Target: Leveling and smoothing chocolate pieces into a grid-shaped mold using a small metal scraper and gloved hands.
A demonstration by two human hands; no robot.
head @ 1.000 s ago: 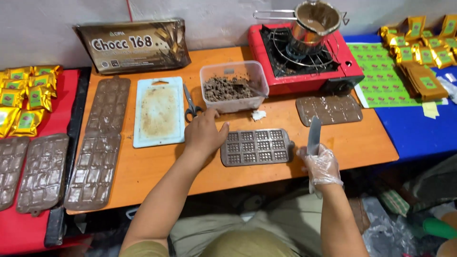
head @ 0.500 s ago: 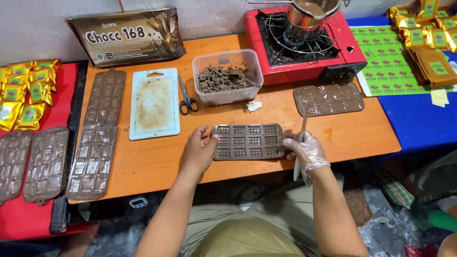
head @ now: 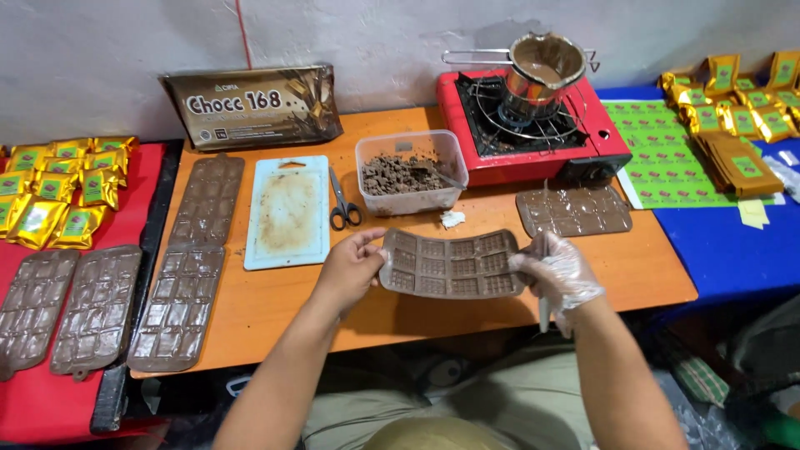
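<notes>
**Chocolate mould held in both hands above front edge of desk**

The left hand (head: 350,271) is bare and grips the left end of a brown silicone chocolate mould (head: 452,265), thumb on top and fingers closed beneath it. The right hand (head: 557,273) wears a clear plastic glove and is clamped on the mould's right end; a thin scraper (head: 544,310) hangs down from the same hand. The mould is lifted off the orange desk (head: 650,267), bowed slightly, and sits over the front edge near the middle.

Behind the mould, at mid-desk, stands a clear plastic tub (head: 410,172) holding chocolate crumbs, with scissors (head: 342,205) just to its left and a stained pale-blue cutting board (head: 287,212) beside those. A small white scrap (head: 452,219) lies in front of the tub. A second filled mould (head: 573,210) lies flat toward the right edge. At the back right corner a red portable stove (head: 533,133) carries a metal pot (head: 546,68) smeared with chocolate. A large wrapped block of chocolate (head: 252,104) leans at the back left. Two long filled moulds (head: 192,258) lie along the left edge.

On the red surface to the left are further moulds (head: 67,308) and gold packets (head: 58,187); on the blue surface to the right, more gold packets (head: 733,92) and green label sheets (head: 667,158).
</notes>
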